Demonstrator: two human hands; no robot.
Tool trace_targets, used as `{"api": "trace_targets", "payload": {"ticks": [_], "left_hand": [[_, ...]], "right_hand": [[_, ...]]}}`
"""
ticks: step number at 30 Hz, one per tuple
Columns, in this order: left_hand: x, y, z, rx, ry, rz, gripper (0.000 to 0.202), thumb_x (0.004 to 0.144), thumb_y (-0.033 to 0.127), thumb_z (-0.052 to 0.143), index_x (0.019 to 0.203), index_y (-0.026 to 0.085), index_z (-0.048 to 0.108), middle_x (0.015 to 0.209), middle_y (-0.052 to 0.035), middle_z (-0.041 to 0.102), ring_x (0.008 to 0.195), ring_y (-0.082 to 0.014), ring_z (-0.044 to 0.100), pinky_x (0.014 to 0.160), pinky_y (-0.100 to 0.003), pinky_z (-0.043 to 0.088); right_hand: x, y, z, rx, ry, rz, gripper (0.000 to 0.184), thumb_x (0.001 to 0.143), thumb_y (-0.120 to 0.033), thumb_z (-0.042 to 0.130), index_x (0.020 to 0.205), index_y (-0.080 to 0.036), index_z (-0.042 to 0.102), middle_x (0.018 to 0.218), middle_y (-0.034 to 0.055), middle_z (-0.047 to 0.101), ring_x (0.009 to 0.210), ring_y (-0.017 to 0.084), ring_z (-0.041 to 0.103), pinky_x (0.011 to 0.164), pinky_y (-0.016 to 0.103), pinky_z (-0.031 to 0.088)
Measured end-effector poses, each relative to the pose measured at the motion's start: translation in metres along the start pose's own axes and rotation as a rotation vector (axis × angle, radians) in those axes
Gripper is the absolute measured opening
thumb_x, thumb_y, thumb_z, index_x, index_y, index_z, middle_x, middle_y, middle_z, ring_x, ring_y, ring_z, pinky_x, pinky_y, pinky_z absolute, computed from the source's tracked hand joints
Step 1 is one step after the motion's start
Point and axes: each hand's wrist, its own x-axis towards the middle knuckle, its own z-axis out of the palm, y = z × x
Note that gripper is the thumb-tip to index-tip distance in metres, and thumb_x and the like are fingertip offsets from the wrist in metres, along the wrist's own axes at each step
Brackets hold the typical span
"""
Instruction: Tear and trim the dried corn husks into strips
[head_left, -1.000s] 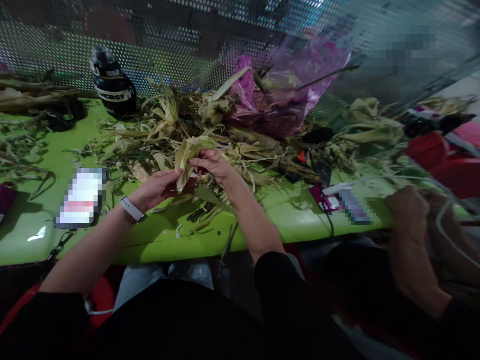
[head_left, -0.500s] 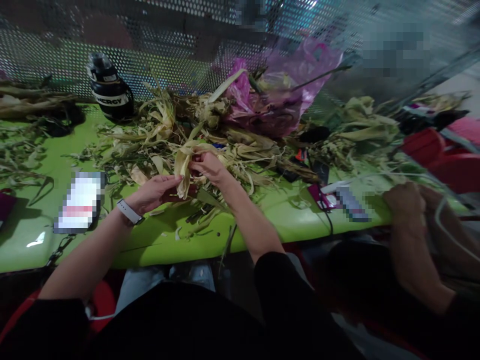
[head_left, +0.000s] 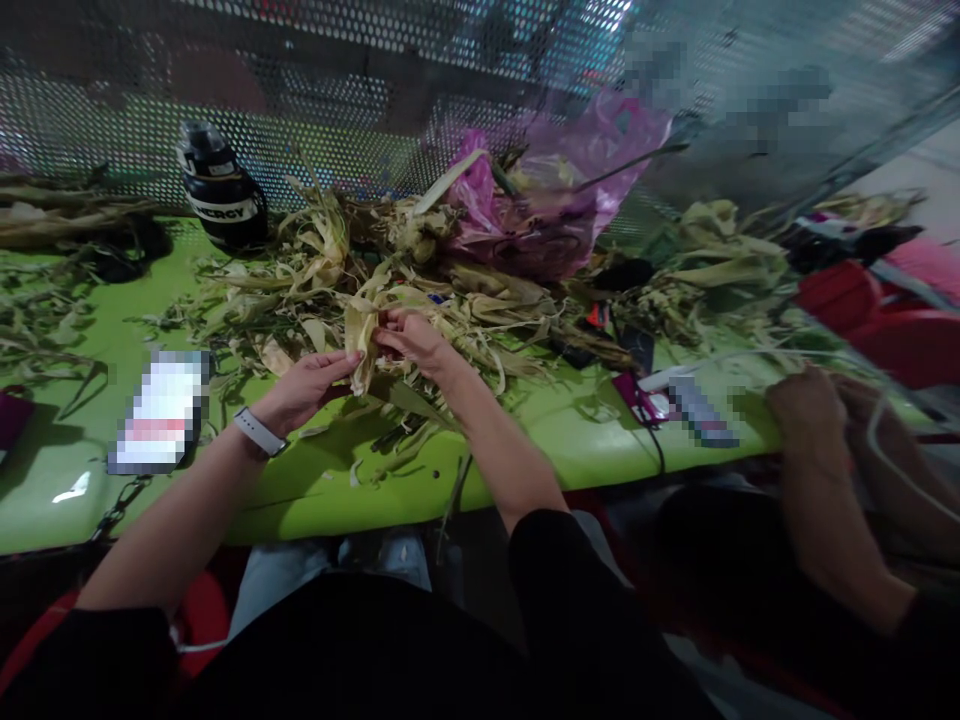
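A pale yellow corn husk (head_left: 361, 345) is pinched between my two hands, over the near side of a heap of dried husks (head_left: 495, 295). My left hand (head_left: 311, 385), with a white band on its wrist, grips the husk's lower left part between thumb and fingers. On the other side, my right hand (head_left: 411, 340) has its fingers closed on the husk's right edge; the fingertips are partly hidden. Loose husk strips and green leaf scraps (head_left: 405, 435) lie on the green table (head_left: 300, 500) just below my hands.
Behind the heap stand a black bottle (head_left: 221, 195) and a pink plastic bag (head_left: 525, 220) against a perforated metal screen (head_left: 315, 110). A lit phone (head_left: 161, 410) lies at left, another phone (head_left: 701, 408) at right. Another person's hands (head_left: 810, 400) rest at the right edge.
My right hand has shifted slightly left along the husk, its fingers now flatter. Both hands keep hold of the husk. The whole view has moved a little.
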Motion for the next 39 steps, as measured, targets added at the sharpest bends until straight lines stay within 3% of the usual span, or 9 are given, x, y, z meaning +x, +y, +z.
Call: {"api": "trace_targets", "payload": {"ticks": [8,14,18,27,31,36,39], "left_hand": [[0.006,-0.003,-0.005,-0.076,0.169,0.196,0.035,0.054,0.025,0.093,0.079,0.016,0.071,0.067,0.0026,0.068,0.058,-0.0066,0.059,0.061,-0.018,0.049],[0.010,-0.002,-0.013,-0.136,0.181,0.127,0.031,0.058,0.028,0.092,0.076,0.014,0.071,0.073,0.0002,0.069,0.059,-0.0061,0.058,0.059,-0.017,0.050],[0.010,-0.003,-0.012,-0.148,0.169,0.114,0.030,0.059,0.028,0.091,0.077,0.013,0.072,0.076,-0.0018,0.071,0.064,-0.0083,0.062,0.061,-0.019,0.052],[0.008,-0.004,-0.007,-0.044,0.214,0.081,0.035,0.052,0.025,0.093,0.071,0.013,0.066,0.072,-0.0001,0.068,0.061,-0.0086,0.062,0.059,-0.020,0.051],[0.008,-0.003,-0.008,-0.037,0.211,0.065,0.035,0.052,0.024,0.093,0.070,0.013,0.065,0.071,0.0000,0.068,0.061,-0.0083,0.062,0.057,-0.019,0.050],[0.009,-0.003,-0.009,-0.071,0.238,0.050,0.035,0.053,0.023,0.093,0.068,0.014,0.063,0.069,0.0012,0.067,0.060,-0.0073,0.061,0.055,-0.018,0.049],[0.010,-0.003,-0.011,-0.068,0.210,0.032,0.036,0.052,0.026,0.093,0.068,0.014,0.063,0.066,0.0015,0.065,0.056,-0.0062,0.058,0.051,-0.018,0.046]], "right_hand": [[-0.004,0.001,-0.011,-0.026,-0.068,-0.065,0.036,0.062,-0.036,0.083,0.082,-0.016,0.063,0.064,-0.0046,0.061,0.052,0.006,0.051,0.047,0.018,0.037],[-0.001,0.004,-0.014,-0.062,-0.109,-0.055,0.036,0.061,-0.037,0.085,0.082,-0.015,0.065,0.067,-0.0024,0.065,0.056,0.008,0.056,0.051,0.019,0.046],[-0.004,0.001,-0.008,-0.025,-0.039,0.005,0.034,0.061,-0.034,0.085,0.079,-0.017,0.062,0.061,-0.0035,0.062,0.053,0.008,0.054,0.049,0.020,0.045],[0.001,0.011,0.000,0.037,-0.072,0.003,0.034,0.057,-0.029,0.085,0.075,-0.019,0.058,0.064,-0.0049,0.061,0.056,0.008,0.055,0.052,0.019,0.048],[0.000,0.009,0.004,0.057,-0.037,0.028,0.037,0.056,-0.029,0.087,0.070,-0.019,0.054,0.062,-0.0052,0.058,0.055,0.008,0.054,0.050,0.019,0.046],[-0.007,-0.002,0.004,0.076,-0.014,0.063,0.030,0.062,-0.021,0.080,0.079,-0.019,0.056,0.069,-0.0046,0.062,0.058,0.008,0.056,0.055,0.021,0.049],[-0.012,-0.008,0.000,0.071,-0.059,0.107,0.020,0.067,-0.022,0.072,0.074,-0.019,0.054,0.066,-0.0039,0.060,0.053,0.008,0.053,0.047,0.020,0.040]]}}
